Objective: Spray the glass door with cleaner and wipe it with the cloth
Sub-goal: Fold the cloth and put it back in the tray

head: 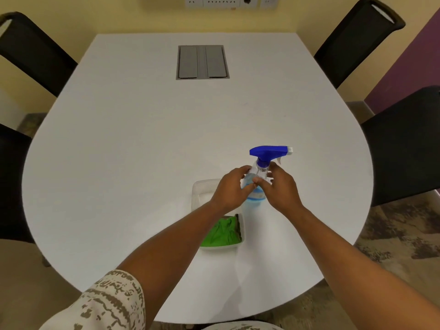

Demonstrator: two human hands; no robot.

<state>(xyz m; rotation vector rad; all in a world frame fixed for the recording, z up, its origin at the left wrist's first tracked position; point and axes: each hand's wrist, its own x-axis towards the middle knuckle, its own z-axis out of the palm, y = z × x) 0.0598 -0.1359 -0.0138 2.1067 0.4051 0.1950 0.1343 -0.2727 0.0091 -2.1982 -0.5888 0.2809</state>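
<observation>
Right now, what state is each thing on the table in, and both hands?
Bottle: upright on the table, part full of blue liquid, nozzle pointing right.
Left hand: fingers closed round the bottle.
Right hand: fingers on the bottle's neck.
Cloth: green, crumpled in the tray.
Tray: clear, far end bare.
Cable box: flaps shut.

A single head-worn wide-angle camera looked forward and steeply down over a white table, from above and behind the hands. The left hand and right hand met just below the middle of the frame, both forearms running in from the bottom edge. Beyond the hands the view reached a yellow wall; chairs curved inward at both sides.
</observation>
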